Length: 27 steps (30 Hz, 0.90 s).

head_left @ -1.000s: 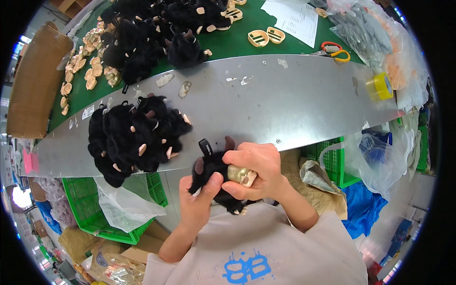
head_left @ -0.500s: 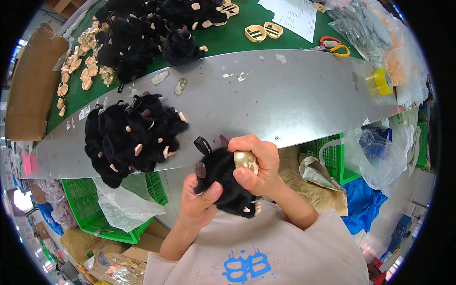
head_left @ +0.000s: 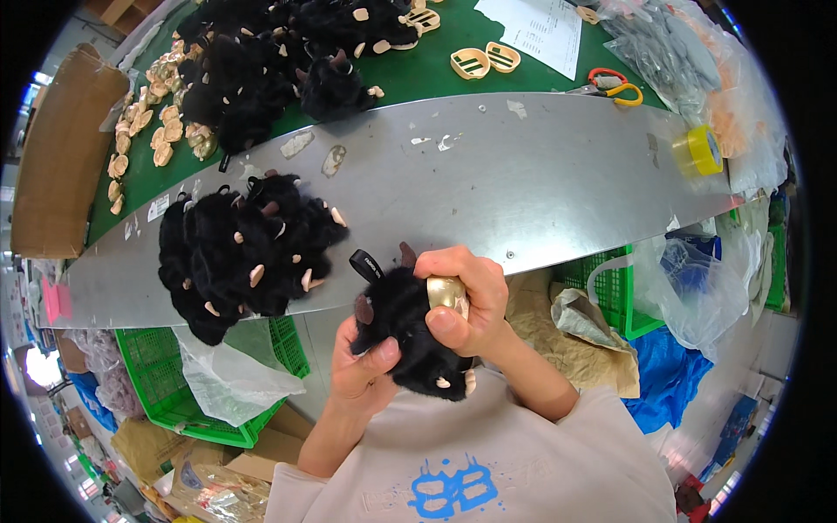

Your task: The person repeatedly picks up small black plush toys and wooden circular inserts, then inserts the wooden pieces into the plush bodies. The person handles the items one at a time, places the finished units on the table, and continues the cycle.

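Grips a black toy (head_left: 403, 309) in the left hand (head_left: 362, 364) and a gold piece (head_left: 445, 295) against it in the right hand (head_left: 472, 303), at the worktop's (head_left: 567, 174) near edge, apparently midway, with seemingly unused cream pieces (head_left: 173, 131) beyond and unclear progress on the toy pile (head_left: 235, 253).

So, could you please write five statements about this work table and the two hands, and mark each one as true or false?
1. The right hand holds a gold-coloured piece. True.
2. The left hand is empty. False: it grips a black plush toy.
3. A pile of black toys lies on the metal surface. True.
4. The scissors have blue handles. False: one handle is red, the other yellow-orange.
5. The yellow tape roll lies to the left of the pile on the metal. False: it lies far to the right of it.
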Motion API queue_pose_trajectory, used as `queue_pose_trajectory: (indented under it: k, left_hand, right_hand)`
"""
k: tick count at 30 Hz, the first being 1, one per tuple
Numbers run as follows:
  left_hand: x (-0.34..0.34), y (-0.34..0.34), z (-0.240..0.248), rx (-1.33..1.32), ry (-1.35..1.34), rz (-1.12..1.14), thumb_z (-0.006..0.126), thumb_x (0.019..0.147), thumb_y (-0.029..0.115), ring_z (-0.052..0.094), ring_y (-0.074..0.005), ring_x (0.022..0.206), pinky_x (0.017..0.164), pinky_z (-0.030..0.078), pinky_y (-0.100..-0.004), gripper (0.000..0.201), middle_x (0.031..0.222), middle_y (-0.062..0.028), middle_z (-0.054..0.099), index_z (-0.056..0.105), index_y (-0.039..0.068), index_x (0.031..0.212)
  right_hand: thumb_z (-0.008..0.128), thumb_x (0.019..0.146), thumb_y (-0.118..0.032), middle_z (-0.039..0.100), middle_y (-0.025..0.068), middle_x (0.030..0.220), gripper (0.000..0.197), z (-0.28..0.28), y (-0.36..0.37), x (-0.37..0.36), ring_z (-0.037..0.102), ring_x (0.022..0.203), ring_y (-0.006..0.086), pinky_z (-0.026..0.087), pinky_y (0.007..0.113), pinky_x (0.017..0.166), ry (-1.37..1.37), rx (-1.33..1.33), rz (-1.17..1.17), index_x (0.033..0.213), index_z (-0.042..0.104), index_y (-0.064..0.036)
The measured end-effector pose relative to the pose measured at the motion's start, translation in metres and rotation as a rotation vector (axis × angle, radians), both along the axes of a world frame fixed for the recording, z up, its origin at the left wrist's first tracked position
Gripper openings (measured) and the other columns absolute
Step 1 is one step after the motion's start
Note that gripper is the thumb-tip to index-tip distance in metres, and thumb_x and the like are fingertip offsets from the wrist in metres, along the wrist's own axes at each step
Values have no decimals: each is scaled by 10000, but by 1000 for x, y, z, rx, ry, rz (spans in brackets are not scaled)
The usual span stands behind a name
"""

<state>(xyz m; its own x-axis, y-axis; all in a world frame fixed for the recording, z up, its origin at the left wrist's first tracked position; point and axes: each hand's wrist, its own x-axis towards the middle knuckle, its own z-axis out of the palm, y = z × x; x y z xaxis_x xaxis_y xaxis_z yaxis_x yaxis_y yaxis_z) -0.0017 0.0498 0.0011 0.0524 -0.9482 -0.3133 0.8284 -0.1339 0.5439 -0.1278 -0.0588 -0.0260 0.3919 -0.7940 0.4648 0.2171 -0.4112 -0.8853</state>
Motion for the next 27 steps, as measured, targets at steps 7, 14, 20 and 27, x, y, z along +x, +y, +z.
queue_pose_trajectory:
  k: [7, 14, 20, 27]
  left_hand:
    - [-4, -1, -3, -70, 114, 27, 662, 861, 50, 621, -233, 1108, 975, 500, -368, 458, 1203, -136, 624, 521, -49, 1285]
    - [-1, 2, -9, -99, 118, -24, 667, 833, 3, 639, -243, 1063, 949, 510, -373, 445, 1165, -147, 638, 544, -50, 1256]
    - [4, 2, -5, -136, -47, -59, 731, 823, 43, 636, -188, 1029, 911, 517, -334, 479, 1145, -110, 646, 547, -50, 1256]
    - [3, -11, 15, 54, -590, 37, 794, 805, 62, 564, -71, 856, 758, 459, -219, 311, 1018, -1, 635, 668, 1, 1083]
  right_hand:
    - [705, 812, -275, 625, 87, 786, 346, -2, 0, -2, 562, 589, 185, 453, 273, 545, -21, 0, -6, 1002, 620, 2]
    - [716, 801, -303, 606, 73, 729, 347, -8, -2, -2, 546, 565, 198, 439, 292, 512, -2, -58, -14, 973, 623, -16]
    - [699, 809, -315, 600, 78, 719, 336, -5, -3, -1, 519, 533, 209, 425, 306, 490, 64, -143, -52, 953, 620, -21]
    - [515, 880, -257, 605, 82, 732, 292, -5, -4, -6, 519, 549, 218, 419, 329, 491, 82, -136, -33, 981, 612, -1]
